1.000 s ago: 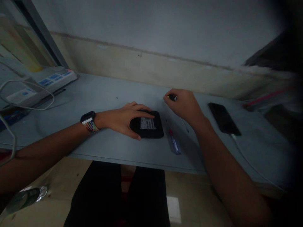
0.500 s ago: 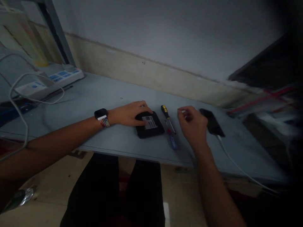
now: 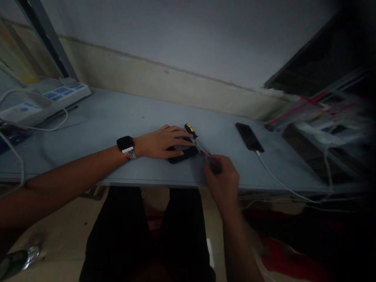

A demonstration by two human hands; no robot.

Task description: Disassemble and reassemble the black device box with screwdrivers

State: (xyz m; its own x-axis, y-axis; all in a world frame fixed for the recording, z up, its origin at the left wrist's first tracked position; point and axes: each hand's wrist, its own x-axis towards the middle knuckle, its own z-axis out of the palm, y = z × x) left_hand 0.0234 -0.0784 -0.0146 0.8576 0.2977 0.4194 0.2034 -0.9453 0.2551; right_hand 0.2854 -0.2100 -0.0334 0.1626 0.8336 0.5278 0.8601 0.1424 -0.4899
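My left hand (image 3: 160, 143) lies flat, fingers spread, on a small black box-shaped device (image 3: 182, 153) on the grey table (image 3: 111, 125). A watch is on that wrist. A screwdriver with a black and yellow handle (image 3: 191, 132) lies just right of the device, its shaft pointing toward me. My right hand (image 3: 221, 178) is near the table's front edge, fingers curled and pinched on a blue-handled screwdriver (image 3: 207, 157) whose red part shows above the fingers.
A black phone (image 3: 249, 136) with a white cable (image 3: 279, 182) lies to the right. A white power strip (image 3: 44, 100) and looping white cable (image 3: 35, 127) sit at the left. Cluttered shelves stand at the far right. My dark-clothed legs are under the table.
My right hand let go of the yellow-handled screwdriver, left it beside the device, then came back toward me and closed on the blue-handled one. My left hand stayed on the device.
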